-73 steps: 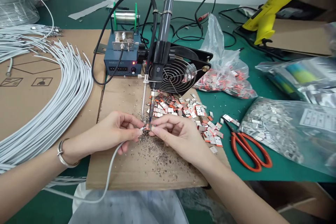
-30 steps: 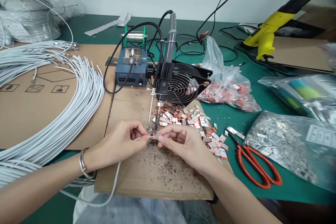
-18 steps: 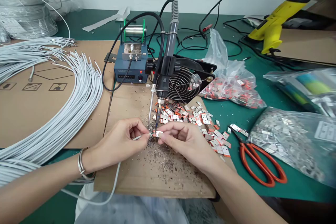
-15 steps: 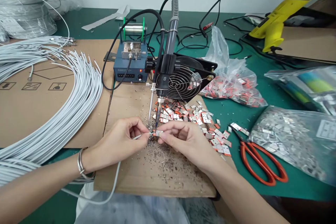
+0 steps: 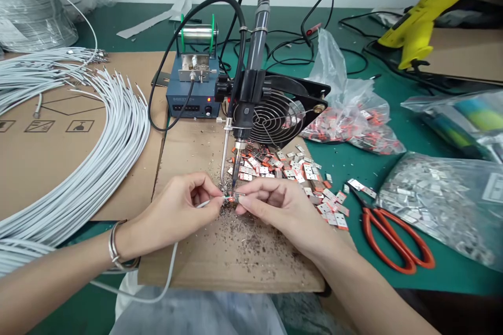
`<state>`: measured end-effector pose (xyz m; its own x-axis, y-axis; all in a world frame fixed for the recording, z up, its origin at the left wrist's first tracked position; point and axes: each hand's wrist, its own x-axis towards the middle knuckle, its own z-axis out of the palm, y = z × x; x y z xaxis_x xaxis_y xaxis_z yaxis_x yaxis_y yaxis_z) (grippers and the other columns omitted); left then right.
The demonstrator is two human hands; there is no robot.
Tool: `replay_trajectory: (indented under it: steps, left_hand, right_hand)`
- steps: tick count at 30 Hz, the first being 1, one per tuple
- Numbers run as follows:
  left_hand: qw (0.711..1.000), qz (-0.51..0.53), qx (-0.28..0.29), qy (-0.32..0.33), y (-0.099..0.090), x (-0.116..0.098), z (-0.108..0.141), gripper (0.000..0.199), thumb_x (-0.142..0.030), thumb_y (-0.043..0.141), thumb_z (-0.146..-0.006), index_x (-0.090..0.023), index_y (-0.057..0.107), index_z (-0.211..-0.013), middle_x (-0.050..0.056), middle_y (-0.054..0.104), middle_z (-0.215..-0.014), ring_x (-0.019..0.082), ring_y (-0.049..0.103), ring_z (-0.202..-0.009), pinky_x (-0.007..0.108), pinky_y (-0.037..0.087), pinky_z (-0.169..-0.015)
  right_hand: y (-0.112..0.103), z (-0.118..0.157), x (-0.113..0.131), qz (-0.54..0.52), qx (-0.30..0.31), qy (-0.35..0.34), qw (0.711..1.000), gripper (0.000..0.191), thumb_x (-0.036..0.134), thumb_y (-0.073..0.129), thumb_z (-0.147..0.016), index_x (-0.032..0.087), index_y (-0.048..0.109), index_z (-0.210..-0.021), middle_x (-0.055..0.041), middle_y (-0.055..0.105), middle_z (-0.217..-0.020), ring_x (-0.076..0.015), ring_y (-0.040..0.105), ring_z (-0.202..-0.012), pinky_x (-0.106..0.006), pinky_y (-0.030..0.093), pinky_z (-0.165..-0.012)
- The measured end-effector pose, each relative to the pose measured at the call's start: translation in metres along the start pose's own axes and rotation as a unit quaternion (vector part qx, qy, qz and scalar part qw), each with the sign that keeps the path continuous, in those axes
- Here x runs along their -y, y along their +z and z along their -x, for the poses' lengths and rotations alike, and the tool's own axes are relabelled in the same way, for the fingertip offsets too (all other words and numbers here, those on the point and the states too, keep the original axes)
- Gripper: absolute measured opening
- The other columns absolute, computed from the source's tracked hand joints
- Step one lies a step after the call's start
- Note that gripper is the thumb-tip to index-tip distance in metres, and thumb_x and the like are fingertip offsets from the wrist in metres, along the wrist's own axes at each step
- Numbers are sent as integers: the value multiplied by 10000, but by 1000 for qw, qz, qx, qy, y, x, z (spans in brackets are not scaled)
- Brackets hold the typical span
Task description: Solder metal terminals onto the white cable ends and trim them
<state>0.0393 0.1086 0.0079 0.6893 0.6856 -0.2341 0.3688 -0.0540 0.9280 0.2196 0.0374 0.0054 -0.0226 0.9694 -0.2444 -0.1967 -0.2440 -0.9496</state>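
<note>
While the left hand (image 5: 194,201), closed in a pinch, holds a cable (image 5: 172,267) near its end and the right hand (image 5: 271,201) likewise holds a connector (image 5: 238,197) at that end's 3 o'clock, the iron (image 5: 247,115) stands at the connector's 12, the fan (image 5: 271,124) at 1, the box (image 5: 186,97) at 11.

cable (image 5: 172,267): smooth matt plastic | connector (image 5: 238,197): metal | sheet (image 5: 184,154): matt cardboard
</note>
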Motion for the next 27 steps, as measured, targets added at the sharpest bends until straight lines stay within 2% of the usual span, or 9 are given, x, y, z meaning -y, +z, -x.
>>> replay_trajectory:
  steps: [6, 12, 27]
  left_hand:
    - [1000, -22, -7, 8, 1, 2, -2, 119, -257, 562, -806, -151, 572, -752, -28, 525, -642, 70, 402, -577, 187, 325, -512]
    - [999, -36, -8, 18, 0, 4, -1, 143, -299, 565, -816, -163, 585, -778, -31, 536, -648, 68, 407, -580, 185, 331, -513]
    - [999, -27, 2, 20, -1, 5, 0, 167, -324, 574, -814, -160, 585, -781, -31, 506, -624, 69, 409, -572, 180, 319, -495]
  right_hand:
    - [2, 0, 0, 29, -18, 1, 999, 113, 175, 675, -705, 132, 642, -804, -26, 681, -666, -70, 630, -605, -114, 458, -557]
    - [2, 1, -3, 51, -21, -20, 998, 124, 205, 660, -717, 136, 625, -814, -25, 677, -667, -75, 626, -611, -125, 456, -553]
    - [1, 1, -3, 88, -8, -31, 996, 122, 222, 639, -742, 127, 629, -817, -44, 678, -692, -89, 632, -631, -143, 468, -566]
